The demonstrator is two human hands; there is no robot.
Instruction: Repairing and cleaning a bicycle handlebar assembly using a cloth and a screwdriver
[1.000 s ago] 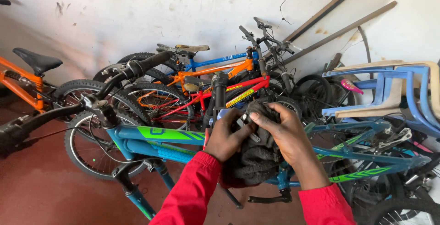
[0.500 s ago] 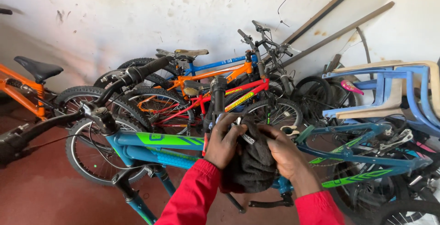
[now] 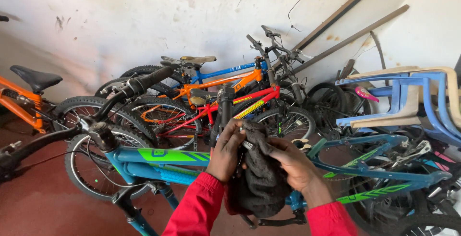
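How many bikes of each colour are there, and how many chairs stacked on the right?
Blue and green bike frames: 2, the near one and one on the right
Orange bikes: 2, far left and in the pile
Red bike: 1
Plain blue bike: 1
Stacked plastic chairs: at least 2
Total: 8 that I can make out

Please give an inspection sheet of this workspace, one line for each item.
Surface: reddish floor, worn.
Job's things: dark cloth over a small metal part; blue and green bicycle just behind it.
Clutter: orange, red and blue bicycles, stacked plastic chairs.
Grippers: left hand and right hand both grip the cloth.
Cables: thin cable on the wall.
Surroundings: stained white wall, leaning planks.
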